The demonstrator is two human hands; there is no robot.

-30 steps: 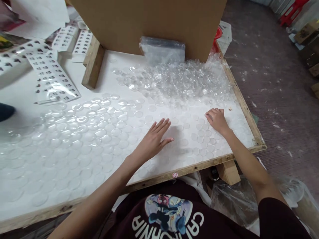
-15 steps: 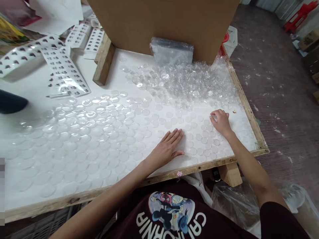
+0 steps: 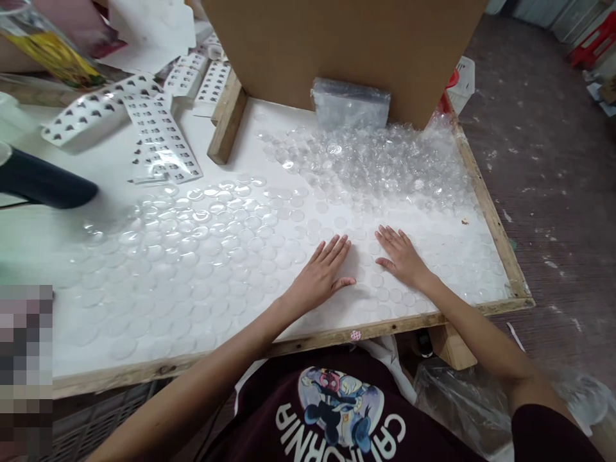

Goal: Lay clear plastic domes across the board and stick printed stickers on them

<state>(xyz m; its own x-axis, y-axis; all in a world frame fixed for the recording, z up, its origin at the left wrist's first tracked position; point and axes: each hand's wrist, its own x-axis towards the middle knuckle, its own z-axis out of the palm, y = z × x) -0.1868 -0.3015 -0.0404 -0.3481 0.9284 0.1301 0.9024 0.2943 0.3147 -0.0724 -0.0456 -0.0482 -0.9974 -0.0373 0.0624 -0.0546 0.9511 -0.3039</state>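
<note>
Many clear round discs (image 3: 192,260) lie spread in a single layer over the white tabletop (image 3: 276,114). My left hand (image 3: 321,274) rests flat on the discs near the middle of the front edge, fingers together and thumb out. To its right, my right hand (image 3: 400,258) also lies flat on discs, palm down with its fingers stretched. Neither hand grips anything. Beyond the hands is a loose heap of clear discs (image 3: 380,163), piled up in front of the cardboard. What lies beneath my palms is hidden.
A wooden rim (image 3: 495,237) borders the table. Upright cardboard (image 3: 346,51) stands at the back, with a stack of clear plastic bags (image 3: 351,106) against it. Printed sticker sheets (image 3: 161,138), a wooden block (image 3: 227,128) and a dark cylinder (image 3: 52,179) are on the left.
My right hand has moved left across the discs, from curled fingers to a flat palm. My left hand stays flat in about the same place. The camera view has turned slightly left.
</note>
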